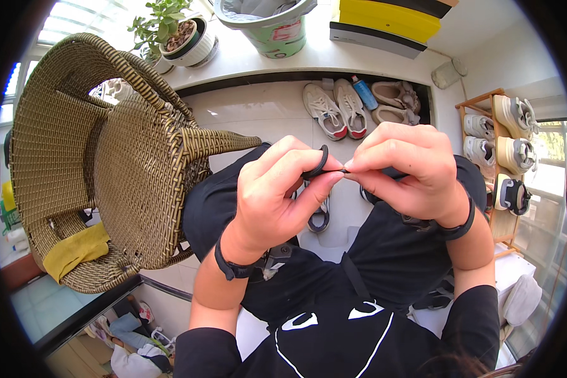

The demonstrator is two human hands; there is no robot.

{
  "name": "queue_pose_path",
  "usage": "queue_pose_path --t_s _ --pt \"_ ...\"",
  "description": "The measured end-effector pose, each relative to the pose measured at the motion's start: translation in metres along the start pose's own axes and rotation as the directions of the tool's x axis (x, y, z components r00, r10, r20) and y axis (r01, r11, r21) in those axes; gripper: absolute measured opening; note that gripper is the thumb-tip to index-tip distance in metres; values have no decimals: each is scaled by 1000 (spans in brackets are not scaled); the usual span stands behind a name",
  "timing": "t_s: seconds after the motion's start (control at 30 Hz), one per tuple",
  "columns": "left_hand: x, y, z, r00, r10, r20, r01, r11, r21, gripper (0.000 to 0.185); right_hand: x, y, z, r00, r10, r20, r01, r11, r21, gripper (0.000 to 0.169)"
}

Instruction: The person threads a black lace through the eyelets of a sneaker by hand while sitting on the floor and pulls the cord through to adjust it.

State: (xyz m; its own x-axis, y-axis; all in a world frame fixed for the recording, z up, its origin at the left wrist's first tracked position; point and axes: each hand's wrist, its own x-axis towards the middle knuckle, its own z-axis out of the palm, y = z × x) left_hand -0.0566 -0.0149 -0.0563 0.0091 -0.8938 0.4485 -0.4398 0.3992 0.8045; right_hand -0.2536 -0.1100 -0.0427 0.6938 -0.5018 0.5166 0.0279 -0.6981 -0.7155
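Note:
A thin black cord (322, 160) runs between my two hands, above my lap. My left hand (274, 191) pinches it between thumb and forefinger, and part of the cord curves up in a loop over the forefinger. The cord's tip reaches my right hand (411, 165), whose thumb and forefinger pinch together there. The fingertips of both hands nearly touch. Whether the cord is a shoelace or another kind of band, I cannot tell. A dark shoe (319, 221) stands on the floor beneath, partly covered by my left hand.
A woven wicker armchair (132, 175) with a yellow cloth (78, 250) stands at the left. Ahead are white sneakers (323, 111), a blue spray can (365, 93), a waste bin (274, 35) and a potted plant (189, 47). A wooden shoe rack (498, 156) stands at the right.

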Motion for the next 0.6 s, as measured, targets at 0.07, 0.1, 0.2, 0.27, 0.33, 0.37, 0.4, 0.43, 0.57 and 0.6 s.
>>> queue_pose_path --t_s 0.07,0.1,0.2,0.27,0.33,0.37,0.4,0.43,0.57,0.6 --pt "0 -1 1 1000 9 -5 -8 1000 11 17 -1 0 1 999 28 -17 -27 998 48 17" --pt "-1 -2 2 1000 11 -8 -11 1000 20 17 -1 1 2 999 42 -24 -40 996 75 17" --pt "-1 -2 4 999 32 -28 -31 999 25 19 -2 1 0 994 106 5 -106 987 117 14" --pt "-2 -4 4 996 72 -50 -70 997 36 19 -2 -6 -3 950 295 100 -310 923 229 11" --pt "-3 -4 4 995 87 -55 -83 995 62 20 -4 -8 -4 863 461 208 -506 780 368 9" --pt "-3 -4 3 996 81 -48 -77 994 83 20 -5 -7 -3 833 503 230 -550 713 436 9" --pt "-2 -2 3 996 78 -41 -73 992 103 21 -5 -7 -1 803 540 253 -587 639 498 10" --pt "-2 -1 3 997 70 -43 -65 992 106 21 -4 -8 -1 770 573 280 -617 558 555 11" --pt "-2 0 3 997 53 -60 -46 992 116 21 -1 -10 0 710 626 322 -670 462 581 12" --pt "-2 0 3 996 52 -66 -44 992 119 21 -2 -10 1 736 610 295 -650 514 559 12"
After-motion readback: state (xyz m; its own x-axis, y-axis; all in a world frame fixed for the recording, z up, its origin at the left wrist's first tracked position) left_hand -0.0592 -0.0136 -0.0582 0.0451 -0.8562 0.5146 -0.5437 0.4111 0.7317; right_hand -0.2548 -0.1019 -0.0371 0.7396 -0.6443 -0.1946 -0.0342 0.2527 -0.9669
